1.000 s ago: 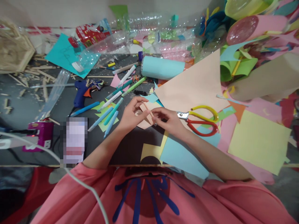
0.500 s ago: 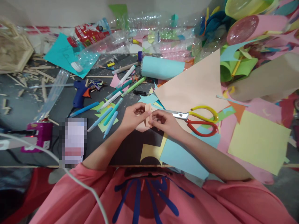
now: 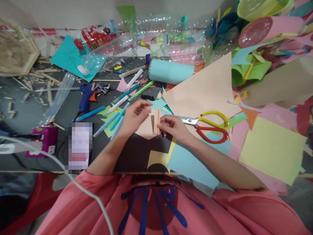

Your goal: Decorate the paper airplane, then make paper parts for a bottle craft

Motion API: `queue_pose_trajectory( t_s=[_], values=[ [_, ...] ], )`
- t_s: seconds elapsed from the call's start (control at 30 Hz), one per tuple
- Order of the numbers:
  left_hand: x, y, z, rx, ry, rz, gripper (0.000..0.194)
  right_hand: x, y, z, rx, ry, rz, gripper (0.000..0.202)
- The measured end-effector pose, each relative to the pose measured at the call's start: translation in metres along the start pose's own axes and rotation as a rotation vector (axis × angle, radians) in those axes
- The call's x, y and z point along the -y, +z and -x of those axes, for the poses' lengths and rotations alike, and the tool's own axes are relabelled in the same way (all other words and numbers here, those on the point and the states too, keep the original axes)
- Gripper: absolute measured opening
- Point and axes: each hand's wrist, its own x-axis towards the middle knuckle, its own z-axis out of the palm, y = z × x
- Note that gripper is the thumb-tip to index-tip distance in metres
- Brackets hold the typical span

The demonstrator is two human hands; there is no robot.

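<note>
My right hand (image 3: 172,127) pinches the edge of a small folded strip of peach paper (image 3: 156,122), which stands on edge at the middle of the table. Just left of the strip is my left hand (image 3: 137,116), fingers apart and off the strip. Beneath them lies a peach paper piece (image 3: 148,132) with a pointed lower edge. A pair of scissors (image 3: 195,121) with one yellow and one red handle rests beside my right hand, its blade tips hidden behind the fingers. Light blue paper scraps (image 3: 157,103) lie beyond my fingertips.
Several markers (image 3: 119,104), a blue glue gun (image 3: 85,98) and a phone (image 3: 79,147) are on the left. Behind stands a row of plastic bottles (image 3: 110,45) and a blue-wrapped bottle (image 3: 171,71). A large peach sheet (image 3: 202,85) and yellow paper (image 3: 272,150) cover the right.
My left hand has let go of the folded peach strip and moved left, its fingers spreading. My right hand keeps its pinch on the strip, which now shows more of its side.
</note>
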Motion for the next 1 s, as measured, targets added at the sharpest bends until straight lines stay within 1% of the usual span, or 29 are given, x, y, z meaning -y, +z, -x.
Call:
queue_pose_trajectory(
  t_s=[0.07,0.17,0.2,0.23,0.27,0.33,0.37,0.4,0.43,0.47,0.5,0.53,0.57,0.63,0.67,0.7,0.77,0.83,0.9,1.0],
  values=[
    [0.003,-0.014,-0.011,-0.171,0.04,0.017,0.016,-0.001,0.0,0.0,0.001,0.005,0.004,0.036],
    [0.007,-0.044,-0.027,-0.468,0.058,-0.013,0.006,-0.003,0.0,-0.002,-0.004,-0.005,0.034,0.034],
    [0.007,-0.055,-0.031,-0.582,0.08,-0.066,0.011,-0.004,0.0,-0.002,-0.007,-0.011,0.041,0.034],
    [0.006,-0.066,-0.033,-0.672,0.097,-0.137,0.017,-0.004,0.0,-0.003,-0.009,-0.015,0.046,0.033],
    [0.003,-0.078,-0.034,-0.768,0.083,-0.242,0.024,-0.005,0.0,-0.004,-0.011,-0.02,0.05,0.033],
    [-0.002,-0.097,-0.032,-0.853,-0.036,-0.514,0.039,-0.005,0.0,-0.006,-0.012,-0.026,0.055,0.032],
    [-0.005,-0.104,-0.029,-0.854,-0.126,-0.661,0.044,-0.005,0.0,-0.006,-0.011,-0.028,0.056,0.032],
    [-0.006,-0.109,-0.027,-0.82,-0.242,-0.776,0.047,-0.004,0.0,-0.006,-0.009,-0.03,0.052,0.032],
    [-0.006,-0.113,-0.025,-0.757,-0.362,-0.851,0.049,-0.004,0.0,-0.006,-0.007,-0.03,0.042,0.033],
    [-0.005,-0.115,-0.024,-0.698,-0.446,-0.917,0.051,-0.002,0.0,-0.006,-0.004,-0.027,0.029,0.034],
    [-0.002,-0.116,-0.023,-0.654,-0.499,-0.963,0.05,-0.001,0.0,-0.006,-0.002,-0.024,0.014,0.036],
    [0.003,-0.117,-0.023,-0.633,-0.513,-0.993,0.049,0.0,-0.001,-0.006,-0.002,-0.02,-0.002,0.038],
    [0.009,-0.119,-0.023,-0.647,-0.49,-1.012,0.046,0.001,-0.001,-0.006,-0.003,-0.016,-0.019,0.04],
    [0.022,-0.123,-0.024,-0.732,-0.406,-0.969,0.04,0.002,-0.003,-0.007,-0.006,-0.008,-0.053,0.044],
    [0.029,-0.126,-0.024,-0.799,-0.356,-0.908,0.041,0.002,-0.003,-0.007,-0.01,-0.004,-0.073,0.045],
    [0.034,-0.13,-0.023,-0.816,-0.277,-0.837,0.043,0.002,-0.004,-0.008,-0.016,-0.001,-0.097,0.046],
    [0.041,-0.135,-0.022,-0.854,-0.184,-0.773,0.047,0.001,-0.005,-0.009,-0.031,0.0,-0.15,0.048],
    [0.042,-0.137,-0.022,-0.868,-0.098,-0.802,0.049,0.0,-0.007,-0.01,-0.043,-0.006,-0.202,0.048],
    [0.039,-0.133,-0.023,-0.875,0.009,-0.858,0.049,-0.001,-0.007,-0.011,-0.043,-0.011,-0.245,0.047],
    [0.032,-0.117,-0.024,-0.838,0.159,-0.899,0.036,-0.002,-0.009,-0.01,-0.038,-0.009,-0.285,0.046]
  ],
)
